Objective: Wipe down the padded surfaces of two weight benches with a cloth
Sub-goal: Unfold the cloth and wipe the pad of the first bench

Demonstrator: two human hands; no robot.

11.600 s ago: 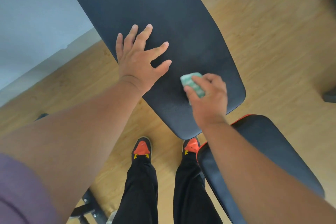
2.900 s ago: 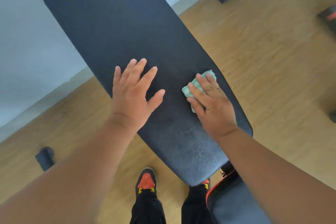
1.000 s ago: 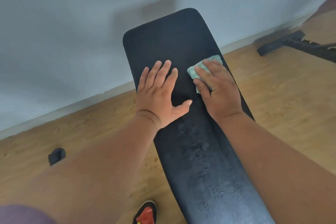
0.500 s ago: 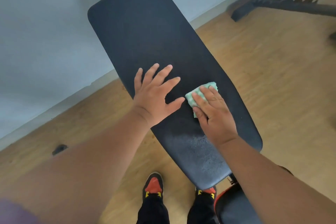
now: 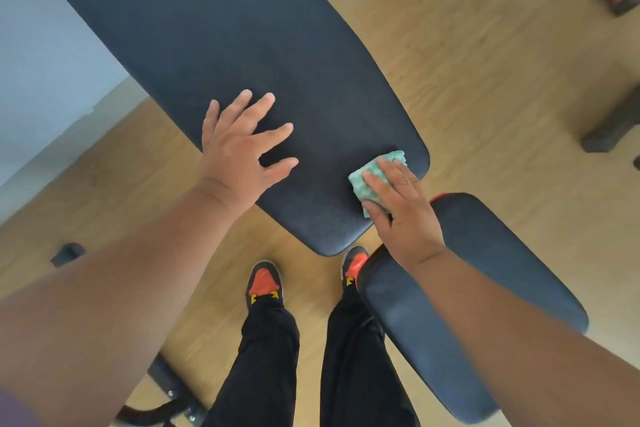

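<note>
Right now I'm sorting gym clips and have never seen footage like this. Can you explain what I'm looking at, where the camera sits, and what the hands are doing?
The single picture comes from a camera worn on a person's head, looking forward and down, so you see their own arms, legs and shoes. No machine is involved, only bare hands. The long dark slab is the back pad of a weight bench; the shorter pad with red trim is the seat pad. The left hand rests flat on the back pad, fingers spread. The right hand presses a folded green cloth against the pad's lower right corner with nearly straight fingers, wiping it. Underneath is a wooden floor.
</note>
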